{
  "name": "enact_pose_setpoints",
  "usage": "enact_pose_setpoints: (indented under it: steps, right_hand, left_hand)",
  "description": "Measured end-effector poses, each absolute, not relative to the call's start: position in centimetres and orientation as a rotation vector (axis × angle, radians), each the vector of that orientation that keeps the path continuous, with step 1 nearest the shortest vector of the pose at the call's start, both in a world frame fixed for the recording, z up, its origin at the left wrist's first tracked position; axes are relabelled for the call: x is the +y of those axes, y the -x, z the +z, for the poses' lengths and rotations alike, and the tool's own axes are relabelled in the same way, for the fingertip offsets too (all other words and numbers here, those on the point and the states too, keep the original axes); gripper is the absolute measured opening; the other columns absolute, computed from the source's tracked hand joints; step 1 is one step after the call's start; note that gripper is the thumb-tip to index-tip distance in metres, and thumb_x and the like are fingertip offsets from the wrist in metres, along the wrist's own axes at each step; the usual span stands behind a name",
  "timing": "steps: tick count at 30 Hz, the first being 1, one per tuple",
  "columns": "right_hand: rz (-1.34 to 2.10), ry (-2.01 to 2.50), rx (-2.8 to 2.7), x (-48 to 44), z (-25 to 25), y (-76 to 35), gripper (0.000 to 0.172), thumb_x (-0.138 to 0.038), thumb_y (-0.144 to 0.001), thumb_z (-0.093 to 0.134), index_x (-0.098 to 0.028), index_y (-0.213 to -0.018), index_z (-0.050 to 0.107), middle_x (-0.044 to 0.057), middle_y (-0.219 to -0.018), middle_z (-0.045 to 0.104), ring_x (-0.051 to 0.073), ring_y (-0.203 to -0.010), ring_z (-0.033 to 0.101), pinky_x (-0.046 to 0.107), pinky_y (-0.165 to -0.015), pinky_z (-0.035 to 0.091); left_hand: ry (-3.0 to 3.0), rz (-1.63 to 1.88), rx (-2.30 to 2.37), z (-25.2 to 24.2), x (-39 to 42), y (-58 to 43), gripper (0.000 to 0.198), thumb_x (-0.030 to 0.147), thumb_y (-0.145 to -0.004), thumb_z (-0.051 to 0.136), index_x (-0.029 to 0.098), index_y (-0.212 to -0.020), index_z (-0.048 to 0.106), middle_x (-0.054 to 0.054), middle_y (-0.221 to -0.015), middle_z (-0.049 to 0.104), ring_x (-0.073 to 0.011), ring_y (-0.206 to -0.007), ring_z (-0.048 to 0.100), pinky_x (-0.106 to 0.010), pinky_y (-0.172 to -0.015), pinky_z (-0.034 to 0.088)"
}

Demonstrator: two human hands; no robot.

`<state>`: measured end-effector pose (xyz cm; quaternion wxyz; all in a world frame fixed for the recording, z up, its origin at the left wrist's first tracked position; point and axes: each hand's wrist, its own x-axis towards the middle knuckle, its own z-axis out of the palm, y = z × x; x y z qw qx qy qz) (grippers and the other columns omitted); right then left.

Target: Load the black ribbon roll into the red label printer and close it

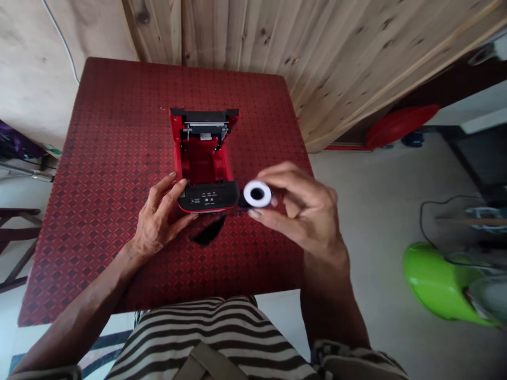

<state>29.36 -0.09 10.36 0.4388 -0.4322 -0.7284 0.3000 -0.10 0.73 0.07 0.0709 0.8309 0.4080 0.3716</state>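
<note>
- Head view looks down on the printer point(204, 158), a small red one sitting mid-table with its lid point(205, 119) thrown back on the far side and its empty bay point(203, 161) open to the top.
- My right hand point(304, 206) pinches the paper roll point(257, 194) between thumb and fingertips, just off the printer's near right corner and close to touching the black front panel point(208, 199).
- I judge the roll sits near and to the right of the bay, raised off the table. Its hollow core faces up toward me, so its axis points at the camera instead of lying across the printer's width.
- My left hand point(158, 216) is loosely spread at the printer's near left corner, fingertips resting on the panel's edge, palm off the table point(99, 158). It holds nothing.
- My right hand is plainly the one nearer the roll, and my left is nearer the printer body.
- Between roll and bay stands only the front panel's raised lip.
- Just on the near side of the printer lies a dark scrap point(208, 232); I cannot tell what it is.
- Beyond the printer rises a plank wall point(317, 53), and well off to its right, on the floor, lies a green plastic thing point(435, 285).
</note>
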Motion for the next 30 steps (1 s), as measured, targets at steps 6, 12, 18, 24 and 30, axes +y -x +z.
enact_pose_setpoints:
  steps: [6,12,18,24,30]
  right_hand:
    - [0.922,1.273,-1.681,-6.3,4.0,-29.6,0.031,-0.012,-0.082,0.080,-0.026,-0.109,0.077,0.001,-0.105,0.081,0.019,-0.097,0.077,0.035,-0.090,0.062]
    - [0.857,1.407,-1.658,-7.3,-0.4,-28.8,0.024,-0.019,-0.088,0.076,-0.025,-0.112,0.077,0.004,-0.109,0.082,0.020,-0.099,0.078,0.038,-0.092,0.063]
    - [1.010,1.438,-1.551,-7.5,1.0,-30.6,0.037,-0.028,-0.085,0.083,-0.027,-0.121,0.077,0.004,-0.109,0.083,0.019,-0.088,0.078,0.035,-0.080,0.064]
    - [0.604,1.654,-1.394,-3.1,1.7,-34.6,0.045,-0.037,-0.088,0.079,-0.024,-0.131,0.073,0.012,-0.129,0.079,0.023,-0.104,0.077,0.040,-0.086,0.064]
    - [0.649,1.659,-1.554,1.2,-2.0,-34.7,0.042,-0.034,-0.086,0.074,-0.020,-0.126,0.076,0.013,-0.121,0.081,0.026,-0.102,0.077,0.047,-0.094,0.061]
  left_hand:
    - [-2.519,1.154,1.224,0.5,1.0,0.0,0.088,0.041,-0.092,0.083,0.032,-0.166,0.037,-0.014,-0.158,0.054,-0.0319,-0.143,0.061,-0.050,-0.117,0.059]
    - [-2.521,1.138,1.227,0.5,1.1,0.1,0.089,0.041,-0.090,0.085,0.032,-0.166,0.038,-0.015,-0.156,0.055,-0.0330,-0.143,0.060,-0.051,-0.116,0.060]
    - [-2.540,1.135,1.243,0.4,1.2,0.2,0.089,0.042,-0.091,0.084,0.034,-0.166,0.037,-0.014,-0.156,0.055,-0.0332,-0.142,0.060,-0.052,-0.115,0.061]
    - [-2.558,1.149,1.221,0.3,1.3,0.2,0.089,0.043,-0.091,0.085,0.031,-0.165,0.038,-0.016,-0.155,0.055,-0.0337,-0.143,0.060,-0.052,-0.116,0.060]
    - [-2.545,1.125,1.276,0.1,1.1,0.2,0.085,0.050,-0.094,0.080,0.033,-0.165,0.037,-0.013,-0.156,0.055,-0.0323,-0.142,0.061,-0.052,-0.117,0.058]
